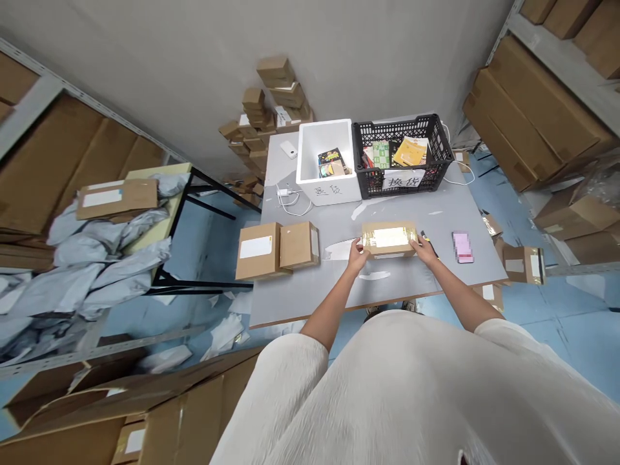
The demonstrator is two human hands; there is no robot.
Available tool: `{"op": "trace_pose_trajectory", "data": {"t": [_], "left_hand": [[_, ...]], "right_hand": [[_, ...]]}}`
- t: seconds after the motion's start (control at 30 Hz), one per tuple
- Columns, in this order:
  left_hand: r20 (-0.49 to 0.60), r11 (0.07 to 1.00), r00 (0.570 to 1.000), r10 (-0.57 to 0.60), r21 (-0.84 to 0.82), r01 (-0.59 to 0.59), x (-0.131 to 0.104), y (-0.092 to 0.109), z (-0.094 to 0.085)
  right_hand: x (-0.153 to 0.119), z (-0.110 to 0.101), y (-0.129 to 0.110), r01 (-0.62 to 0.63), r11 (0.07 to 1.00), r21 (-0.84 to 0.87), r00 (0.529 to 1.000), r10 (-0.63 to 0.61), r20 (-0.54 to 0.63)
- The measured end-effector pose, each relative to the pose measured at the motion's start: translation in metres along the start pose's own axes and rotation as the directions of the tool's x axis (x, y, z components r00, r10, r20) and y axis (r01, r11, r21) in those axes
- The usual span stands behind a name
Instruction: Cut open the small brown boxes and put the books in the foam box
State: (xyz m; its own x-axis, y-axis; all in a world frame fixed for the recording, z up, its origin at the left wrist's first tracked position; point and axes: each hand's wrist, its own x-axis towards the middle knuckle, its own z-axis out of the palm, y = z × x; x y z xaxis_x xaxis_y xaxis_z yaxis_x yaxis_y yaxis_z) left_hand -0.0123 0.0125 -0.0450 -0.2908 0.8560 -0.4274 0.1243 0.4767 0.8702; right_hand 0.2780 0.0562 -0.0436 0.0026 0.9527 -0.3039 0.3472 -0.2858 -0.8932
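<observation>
A taped cardboard box (389, 250) with a shiny white label is in front of me at the table's near side. My left hand (357, 254) grips its left end, and my right hand (423, 249) grips its right end, fingers closed on the cardboard. Just beyond my right hand lies a box cutter (431, 240), partly hidden by the hand. A phone (463, 247) with a pink screen rests farther right. Two cardboard boxes, a larger labelled one (258, 255) and a smaller one (299, 245), stand side by side to the left.
Along the back of the grey table (300, 290) stand a white foam box (332, 190) and a black plastic crate (402, 181), both holding small packets. A charger cable (293, 201) lies nearby. Grey parcels (97, 265) fill the left shelf; cartons (537, 116) stand right.
</observation>
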Motion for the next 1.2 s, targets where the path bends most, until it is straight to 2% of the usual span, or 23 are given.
{"op": "trace_pose_trajectory", "data": {"t": [0.03, 0.1, 0.17, 0.2, 0.27, 0.33, 0.37, 0.47, 0.6, 0.7, 0.8, 0.97, 1.03, 1.13, 1.2], "left_hand": [[-0.025, 0.998, 0.999, 0.028, 0.066, -0.026, -0.001, 0.002, 0.0], [-0.076, 0.957, 0.985, 0.156, 0.259, -0.131, -0.006, 0.009, 0.002], [-0.04, 0.843, 0.941, 0.335, 0.458, -0.281, -0.013, 0.019, 0.007], [0.03, 0.77, 0.911, 0.41, 0.524, -0.364, -0.017, 0.025, 0.011], [0.209, 0.645, 0.846, 0.49, 0.566, -0.514, -0.026, 0.035, 0.021], [0.355, 0.571, 0.792, 0.498, 0.553, -0.607, -0.032, 0.044, 0.032], [0.391, 0.554, 0.781, 0.487, 0.553, -0.622, -0.035, 0.046, 0.038], [0.416, 0.538, 0.801, 0.431, 0.594, -0.598, -0.039, 0.05, 0.048], [0.304, 0.564, 0.857, 0.417, 0.653, -0.506, -0.04, 0.052, 0.045], [0.189, 0.627, 0.867, 0.46, 0.623, -0.468, -0.04, 0.062, 0.033], [0.07, 0.678, 0.856, 0.512, 0.579, -0.453, -0.039, 0.076, 0.015], [-0.075, 0.713, 0.851, 0.52, 0.586, -0.384, -0.033, 0.083, -0.031], [-0.101, 0.73, 0.86, 0.501, 0.583, -0.357, -0.03, 0.077, -0.052], [-0.102, 0.727, 0.852, 0.513, 0.58, -0.368, -0.025, 0.061, -0.08], [-0.08, 0.707, 0.84, 0.537, 0.586, -0.397, -0.023, 0.049, -0.094]], "right_hand": [[0.001, 0.0, 0.002, 0.008, 1.0, 0.006, 1.0, -0.008, -0.001], [0.003, 0.001, 0.005, 0.017, 1.0, 0.011, 1.0, -0.017, -0.01], [0.005, 0.003, 0.008, 0.017, 1.0, 0.004, 1.0, -0.017, -0.025], [0.006, 0.004, 0.009, 0.018, 1.0, 0.0, 0.999, -0.018, -0.036], [0.007, 0.006, 0.01, 0.025, 1.0, -0.003, 0.998, -0.025, -0.056], [0.007, 0.009, 0.009, 0.03, 1.0, -0.006, 0.997, -0.03, -0.068], [0.007, 0.01, 0.009, 0.029, 1.0, -0.009, 0.997, -0.03, -0.072], [0.004, 0.018, 0.005, 0.033, 0.999, -0.018, 0.997, -0.034, -0.075], [0.001, 0.035, -0.007, 0.083, 0.996, -0.034, 0.992, -0.086, -0.09], [0.003, 0.053, -0.026, 0.115, 0.992, -0.052, 0.988, -0.119, -0.097], [0.005, 0.075, -0.05, 0.198, 0.976, -0.087, 0.98, -0.2, -0.011], [-0.005, 0.109, -0.082, 0.422, 0.89, -0.171, 0.901, -0.393, 0.182], [-0.013, 0.118, -0.086, 0.428, 0.873, -0.234, 0.903, -0.399, 0.162], [-0.023, 0.131, -0.085, 0.317, 0.893, -0.318, 0.945, -0.327, 0.023], [-0.026, 0.14, -0.084, 0.272, 0.918, -0.288, 0.958, -0.286, -0.004]]}}
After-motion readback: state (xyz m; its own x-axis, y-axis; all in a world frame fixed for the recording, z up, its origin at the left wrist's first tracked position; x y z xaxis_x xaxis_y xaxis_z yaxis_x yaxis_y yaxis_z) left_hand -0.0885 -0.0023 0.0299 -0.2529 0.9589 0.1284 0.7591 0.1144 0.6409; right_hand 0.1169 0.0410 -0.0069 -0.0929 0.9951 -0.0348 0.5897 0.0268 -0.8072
